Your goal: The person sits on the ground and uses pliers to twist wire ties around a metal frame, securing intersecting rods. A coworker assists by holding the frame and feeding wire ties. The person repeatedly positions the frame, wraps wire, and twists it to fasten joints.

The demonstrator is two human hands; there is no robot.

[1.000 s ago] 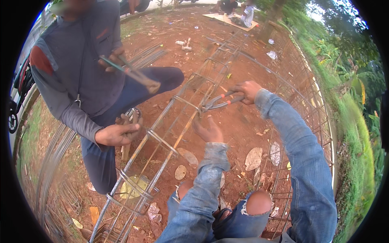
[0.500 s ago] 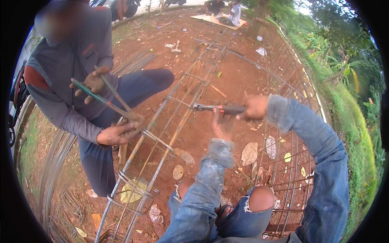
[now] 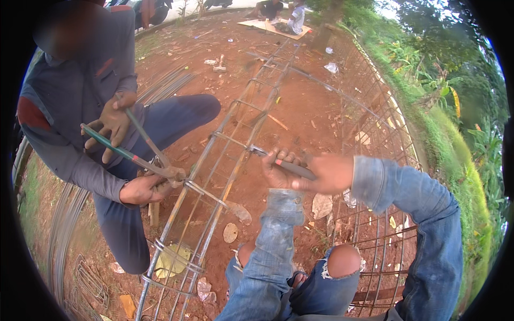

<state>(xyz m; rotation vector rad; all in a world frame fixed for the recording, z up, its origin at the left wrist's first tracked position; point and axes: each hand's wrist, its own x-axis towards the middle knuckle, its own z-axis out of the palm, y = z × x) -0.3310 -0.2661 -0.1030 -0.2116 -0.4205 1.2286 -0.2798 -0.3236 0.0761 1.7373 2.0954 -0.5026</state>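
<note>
A long cage of steel bars (image 3: 214,176) runs from the lower left toward the far top centre over red earth. My right hand (image 3: 329,174) grips the dark handles of a pair of pincers (image 3: 284,163), whose jaws sit on a cross tie of the cage. My left hand (image 3: 278,168) is curled around the same tool and the bar just left of my right hand. Both my arms wear blue denim sleeves, and my torn-jeans knees show below. A co-worker's hands (image 3: 142,187) work green-handled pincers (image 3: 134,155) on a tie at the left.
The co-worker in a grey top crouches at the left, against the cage. Flat steel mesh (image 3: 385,235) lies on the ground at the right, beside a grassy bank. Bundles of rods (image 3: 59,235) lie at the far left. Dry leaves and scraps dot the earth; people sit on a mat far back.
My hands have come together on the pincers, my left hand rising to meet the tool at the cross tie. The co-worker's pincers have swung down onto the tie at the left.
</note>
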